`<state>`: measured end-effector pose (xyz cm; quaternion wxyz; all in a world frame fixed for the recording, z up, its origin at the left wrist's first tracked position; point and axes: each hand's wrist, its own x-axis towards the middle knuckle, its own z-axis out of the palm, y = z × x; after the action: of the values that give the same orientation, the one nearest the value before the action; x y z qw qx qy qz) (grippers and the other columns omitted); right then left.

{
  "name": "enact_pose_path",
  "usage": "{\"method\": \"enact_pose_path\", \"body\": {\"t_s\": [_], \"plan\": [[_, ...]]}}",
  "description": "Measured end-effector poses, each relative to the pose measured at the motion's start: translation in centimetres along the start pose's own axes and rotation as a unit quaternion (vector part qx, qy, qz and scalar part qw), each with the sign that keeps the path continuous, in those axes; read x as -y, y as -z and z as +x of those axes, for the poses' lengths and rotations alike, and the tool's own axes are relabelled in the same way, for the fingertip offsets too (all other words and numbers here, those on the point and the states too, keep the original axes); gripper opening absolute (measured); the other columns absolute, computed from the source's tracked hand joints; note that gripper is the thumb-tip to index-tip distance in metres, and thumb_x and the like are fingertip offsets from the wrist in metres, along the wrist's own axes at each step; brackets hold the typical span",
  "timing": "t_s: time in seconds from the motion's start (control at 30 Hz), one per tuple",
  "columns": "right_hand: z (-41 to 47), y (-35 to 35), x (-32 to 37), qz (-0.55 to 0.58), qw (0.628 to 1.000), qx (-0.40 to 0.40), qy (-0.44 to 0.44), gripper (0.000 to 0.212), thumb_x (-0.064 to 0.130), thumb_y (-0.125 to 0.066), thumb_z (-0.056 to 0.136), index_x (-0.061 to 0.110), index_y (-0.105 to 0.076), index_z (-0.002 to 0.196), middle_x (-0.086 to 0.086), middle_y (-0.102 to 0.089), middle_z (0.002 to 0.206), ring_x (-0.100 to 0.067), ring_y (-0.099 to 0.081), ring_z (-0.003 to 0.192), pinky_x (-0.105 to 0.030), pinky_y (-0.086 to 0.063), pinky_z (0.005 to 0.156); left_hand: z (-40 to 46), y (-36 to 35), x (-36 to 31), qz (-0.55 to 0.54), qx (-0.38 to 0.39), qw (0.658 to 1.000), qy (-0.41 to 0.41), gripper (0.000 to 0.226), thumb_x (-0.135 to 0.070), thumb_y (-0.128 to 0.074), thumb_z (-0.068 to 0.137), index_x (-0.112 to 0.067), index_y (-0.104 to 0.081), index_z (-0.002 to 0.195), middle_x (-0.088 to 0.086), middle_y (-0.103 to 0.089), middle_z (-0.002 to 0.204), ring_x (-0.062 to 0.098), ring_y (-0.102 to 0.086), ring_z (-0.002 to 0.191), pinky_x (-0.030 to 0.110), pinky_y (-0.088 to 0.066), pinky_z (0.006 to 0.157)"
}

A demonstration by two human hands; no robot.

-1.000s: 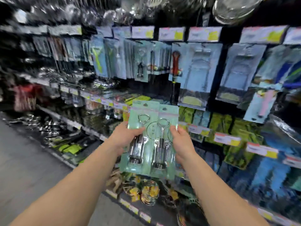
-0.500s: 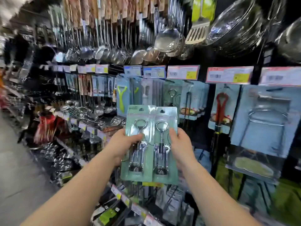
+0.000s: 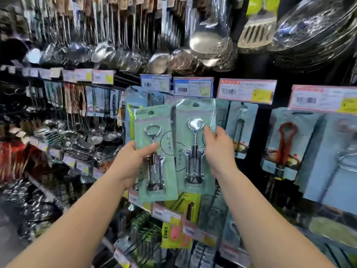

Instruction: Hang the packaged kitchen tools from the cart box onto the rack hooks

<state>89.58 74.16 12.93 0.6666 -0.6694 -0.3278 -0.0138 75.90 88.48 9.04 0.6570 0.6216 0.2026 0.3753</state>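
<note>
Two green carded packs, each with a metal wing corkscrew, are held up in front of the rack. My left hand [image 3: 133, 161] grips the left corkscrew pack [image 3: 154, 151] by its left edge, thumb across the front. My right hand [image 3: 218, 149] grips the right corkscrew pack [image 3: 195, 144] by its right edge, and this pack sits higher, its hang hole just under the blue price label [image 3: 193, 87] on the hook row. Similar green packs [image 3: 135, 97] hang behind them. The cart box is out of view.
Steel ladles [image 3: 208, 41], a slotted turner [image 3: 257, 31] and steel bowls [image 3: 316, 29] hang overhead. To the right hang blue-carded tools, one a red opener [image 3: 286, 147]. Price tags line every hook row, and more packaged goods fill the rows below. The aisle floor lies at lower left.
Both hands have lifted the packs higher and nearer the rack. The two packs have come apart, and the right one has risen above the left. The view has tilted upward.
</note>
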Motion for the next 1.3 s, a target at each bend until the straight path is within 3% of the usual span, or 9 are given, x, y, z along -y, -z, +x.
{"method": "enact_pose_path", "body": {"t_s": [0.3, 0.43, 0.5, 0.63, 0.7, 0.77, 0.97, 1.1, 1.3], "plan": [[1.6, -3.1, 0.9, -0.003, 0.993, -0.112, 0.036, 0.055, 0.035, -0.045, 0.102, 0.004, -0.036, 0.146, -0.011, -0.060, 0.120, -0.021, -0.054, 0.115, -0.030, -0.036, 0.098, 4.7, 2.5, -0.4, -0.069, 0.074, 0.995, 0.010, 0.083, -0.023, -0.071, 0.089, -0.006, -0.022, 0.154, 0.010, -0.033, 0.158, 0.022, -0.040, 0.135, 0.040, -0.026, 0.115], [1.7, -3.8, 0.7, -0.027, 0.984, -0.168, 0.052, 0.019, 0.031, -0.047, 0.100, 0.017, -0.056, 0.090, 0.001, -0.040, 0.065, -0.012, -0.037, 0.061, -0.028, -0.030, 0.066, 5.7, 3.2, -0.2, -0.062, 0.112, 0.991, 0.026, 0.048, -0.019, -0.068, 0.092, -0.007, -0.048, 0.134, -0.005, -0.051, 0.098, 0.014, -0.052, 0.095, 0.033, -0.041, 0.097], [1.9, -4.1, 1.1, -0.050, 0.980, -0.188, 0.051, 0.027, 0.031, -0.047, 0.099, 0.029, -0.039, 0.073, 0.008, -0.034, 0.059, -0.005, -0.031, 0.050, -0.027, -0.029, 0.059, 6.2, 3.4, 0.0, -0.052, 0.131, 0.990, 0.031, 0.027, -0.020, -0.068, 0.091, -0.018, -0.054, 0.114, -0.002, -0.051, 0.108, 0.016, -0.053, 0.097, 0.032, -0.040, 0.096], [2.5, -4.2, 1.7, -0.064, 0.979, -0.191, 0.019, 0.023, 0.036, -0.046, 0.098, 0.021, -0.059, 0.108, 0.007, -0.053, 0.085, -0.008, -0.050, 0.078, -0.038, -0.041, 0.086, 7.3, 3.6, 0.4, -0.054, 0.182, 0.981, 0.041, 0.101, -0.035, -0.078, 0.077, -0.012, -0.020, 0.156, 0.006, -0.025, 0.163, 0.027, -0.026, 0.147, 0.054, -0.015, 0.118], [2.5, -4.2, 1.6, -0.065, 0.978, -0.195, -0.028, 0.033, 0.035, -0.046, 0.099, 0.013, -0.057, 0.121, 0.003, -0.036, 0.127, -0.014, -0.019, 0.116, -0.047, -0.035, 0.110, 7.7, 3.7, 0.8, -0.046, 0.191, 0.979, 0.045, 0.108, -0.039, -0.078, 0.077, -0.014, -0.010, 0.158, 0.008, -0.016, 0.166, 0.029, -0.021, 0.150, 0.056, -0.014, 0.118], [2.3, -4.2, 1.5, -0.061, 0.977, -0.193, -0.068, 0.037, 0.038, -0.045, 0.100, 0.018, -0.051, 0.130, -0.005, -0.046, 0.100, -0.021, -0.047, 0.111, -0.046, -0.032, 0.113, 7.7, 4.0, 1.2, -0.041, 0.191, 0.979, 0.050, 0.106, -0.038, -0.076, 0.082, -0.013, -0.007, 0.158, 0.009, -0.010, 0.167, 0.030, -0.018, 0.151, 0.056, -0.014, 0.118], [1.0, -4.7, 1.1, -0.072, 0.962, -0.263, -0.012, 0.053, 0.035, -0.051, 0.098, 0.022, -0.033, 0.146, -0.001, -0.046, 0.142, -0.017, -0.046, 0.126, -0.031, -0.037, 0.101, 7.7, 3.3, 0.7, -0.030, 0.197, 0.980, 0.030, 0.086, -0.034, -0.073, 0.087, -0.009, -0.025, 0.153, 0.004, -0.028, 0.161, 0.025, -0.027, 0.146, 0.048, -0.022, 0.117], [-1.7, -5.9, -0.9, -0.028, 0.978, -0.206, 0.005, 0.020, 0.030, -0.054, 0.097, 0.022, -0.057, 0.116, 0.003, -0.066, 0.106, -0.018, -0.063, 0.099, -0.028, -0.049, 0.083, 6.9, 1.3, -0.4, -0.009, 0.231, 0.973, -0.005, 0.022, -0.025, -0.069, 0.092, -0.021, -0.048, 0.088, -0.018, -0.051, 0.088, 0.004, -0.052, 0.088, 0.021, -0.035, 0.087], [-4.1, -5.6, -1.8, -0.053, 0.993, -0.102, 0.001, 0.010, 0.032, -0.053, 0.098, 0.029, -0.062, 0.104, -0.002, -0.061, 0.079, -0.016, -0.049, 0.062, -0.030, -0.040, 0.059, 6.4, -3.0, -2.0, 0.017, 0.229, 0.972, -0.042, 0.028, -0.028, -0.078, 0.085, -0.016, -0.062, 0.105, -0.004, -0.072, 0.100, 0.017, -0.067, 0.098, 0.027, -0.050, 0.079]]}}
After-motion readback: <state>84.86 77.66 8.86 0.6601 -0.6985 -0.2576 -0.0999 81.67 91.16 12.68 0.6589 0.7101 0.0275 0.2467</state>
